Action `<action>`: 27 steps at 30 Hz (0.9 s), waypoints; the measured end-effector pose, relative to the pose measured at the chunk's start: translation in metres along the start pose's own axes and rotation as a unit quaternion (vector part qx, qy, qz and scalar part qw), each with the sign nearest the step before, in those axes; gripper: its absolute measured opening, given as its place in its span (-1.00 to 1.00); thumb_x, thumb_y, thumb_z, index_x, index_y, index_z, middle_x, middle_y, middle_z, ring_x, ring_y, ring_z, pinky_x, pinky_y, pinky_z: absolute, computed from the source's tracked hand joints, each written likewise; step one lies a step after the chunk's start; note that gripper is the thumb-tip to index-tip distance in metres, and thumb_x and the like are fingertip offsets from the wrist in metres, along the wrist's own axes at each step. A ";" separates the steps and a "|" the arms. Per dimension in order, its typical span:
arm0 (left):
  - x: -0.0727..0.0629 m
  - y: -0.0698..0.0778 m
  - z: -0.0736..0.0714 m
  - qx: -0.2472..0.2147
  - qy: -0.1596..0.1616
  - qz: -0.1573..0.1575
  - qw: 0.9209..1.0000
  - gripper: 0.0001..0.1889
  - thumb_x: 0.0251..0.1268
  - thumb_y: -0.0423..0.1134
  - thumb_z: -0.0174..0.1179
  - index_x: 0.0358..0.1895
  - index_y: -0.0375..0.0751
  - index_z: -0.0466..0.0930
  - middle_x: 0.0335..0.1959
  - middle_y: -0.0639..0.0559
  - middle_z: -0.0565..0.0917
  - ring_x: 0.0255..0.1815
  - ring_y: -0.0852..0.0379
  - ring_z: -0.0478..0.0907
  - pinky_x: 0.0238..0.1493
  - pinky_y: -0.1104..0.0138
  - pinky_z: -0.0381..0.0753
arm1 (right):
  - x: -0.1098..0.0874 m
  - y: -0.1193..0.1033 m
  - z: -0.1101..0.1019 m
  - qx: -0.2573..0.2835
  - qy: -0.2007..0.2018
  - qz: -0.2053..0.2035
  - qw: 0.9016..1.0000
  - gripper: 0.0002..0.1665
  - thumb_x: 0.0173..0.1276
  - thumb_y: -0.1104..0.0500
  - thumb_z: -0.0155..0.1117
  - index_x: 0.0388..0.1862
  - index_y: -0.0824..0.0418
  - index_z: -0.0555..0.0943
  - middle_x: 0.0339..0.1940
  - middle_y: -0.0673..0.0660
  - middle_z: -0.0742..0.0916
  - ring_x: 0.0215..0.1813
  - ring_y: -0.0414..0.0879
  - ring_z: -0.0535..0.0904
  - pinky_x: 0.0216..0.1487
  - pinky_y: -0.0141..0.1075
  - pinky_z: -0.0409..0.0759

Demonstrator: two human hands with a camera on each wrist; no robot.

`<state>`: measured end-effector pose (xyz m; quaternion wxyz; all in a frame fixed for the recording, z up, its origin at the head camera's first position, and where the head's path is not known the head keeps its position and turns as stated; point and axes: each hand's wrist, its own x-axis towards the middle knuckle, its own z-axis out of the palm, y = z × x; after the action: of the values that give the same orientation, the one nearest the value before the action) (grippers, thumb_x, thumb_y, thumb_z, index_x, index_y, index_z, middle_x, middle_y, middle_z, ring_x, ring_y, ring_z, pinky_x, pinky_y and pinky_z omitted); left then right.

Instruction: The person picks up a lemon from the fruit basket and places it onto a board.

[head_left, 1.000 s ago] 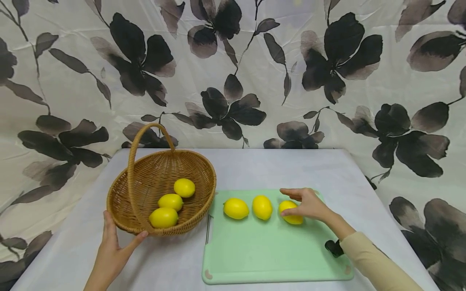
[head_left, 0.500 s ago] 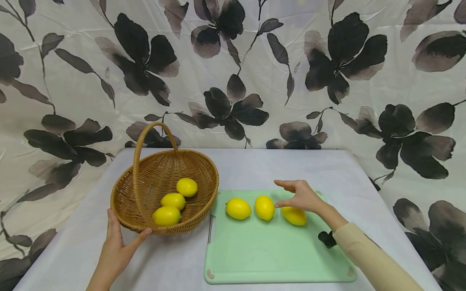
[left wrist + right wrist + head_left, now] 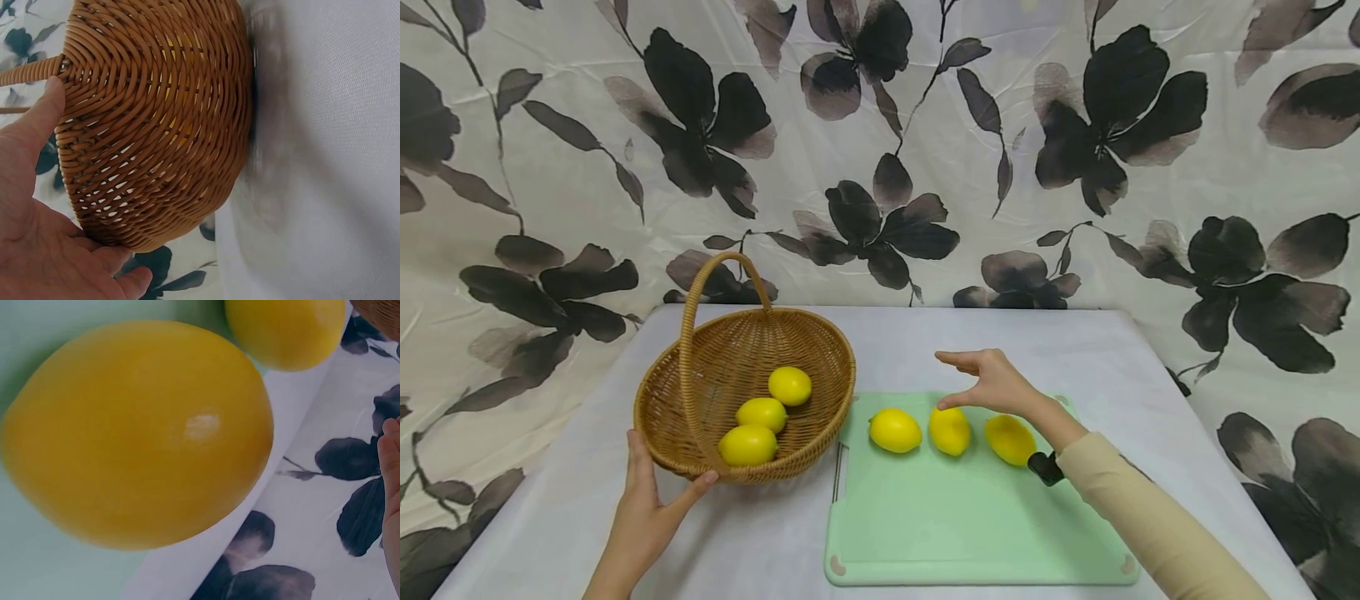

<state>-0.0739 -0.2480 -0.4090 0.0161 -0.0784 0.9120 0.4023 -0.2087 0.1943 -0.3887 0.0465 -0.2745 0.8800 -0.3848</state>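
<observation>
My left hand (image 3: 651, 515) spans the near left side of a wicker basket (image 3: 822, 350), its thumb at the rim by the handle base and its straight fingers along the outside. In the left wrist view, the thumb (image 3: 45, 112) touches the wicker (image 3: 144, 125). Inside the basket lie a lower lemon (image 3: 748, 445), a middle lemon (image 3: 762, 413) and an upper lemon (image 3: 790, 386). Over the green cutting board (image 3: 977, 525), my right hand (image 3: 992, 382) is spread with nothing in it, its thumb overlapping the top of the middle board lemon (image 3: 951, 433).
Also on the board are a left lemon (image 3: 895, 431) and a right lemon (image 3: 1010, 440). A large lemon (image 3: 137, 434) fills much of the right wrist view. The white-covered table (image 3: 760, 542) meets a floral cloth backdrop (image 3: 880, 100). The basket handle (image 3: 687, 350) arches upward.
My right hand has left the right-hand lemon and moved left and up, toward the middle lemon on the board. The left hand stays at the basket; the head view shifts slightly.
</observation>
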 end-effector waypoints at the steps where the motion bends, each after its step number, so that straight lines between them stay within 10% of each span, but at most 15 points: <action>1: 0.000 0.000 0.000 -0.001 0.000 0.000 1.000 0.23 0.31 0.11 0.18 0.35 -0.16 -0.88 0.40 -0.13 -0.79 0.46 -0.38 -0.67 0.38 -0.34 -0.31 | 0.001 0.000 0.001 0.003 0.000 -0.002 1.000 -0.13 0.04 0.05 0.54 0.33 0.29 0.45 0.28 0.30 0.56 0.23 0.30 0.53 0.23 0.07 0.50; 27: 0.000 -0.001 0.000 -0.014 0.011 0.009 1.000 0.23 0.29 0.09 0.20 0.38 -0.14 -0.84 0.42 -0.10 -0.77 0.47 -0.37 -0.65 0.39 -0.33 -0.33 | 0.029 -0.019 0.022 0.029 -0.014 -0.037 0.999 -0.18 0.06 0.09 0.53 0.29 0.31 0.48 0.26 0.28 0.58 0.23 0.22 0.55 0.24 -0.05 0.52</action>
<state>-0.0733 -0.2483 -0.4099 0.0018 -0.0752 0.9070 0.4144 -0.2186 0.1543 -0.3871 0.0525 -0.3110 0.8570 -0.4076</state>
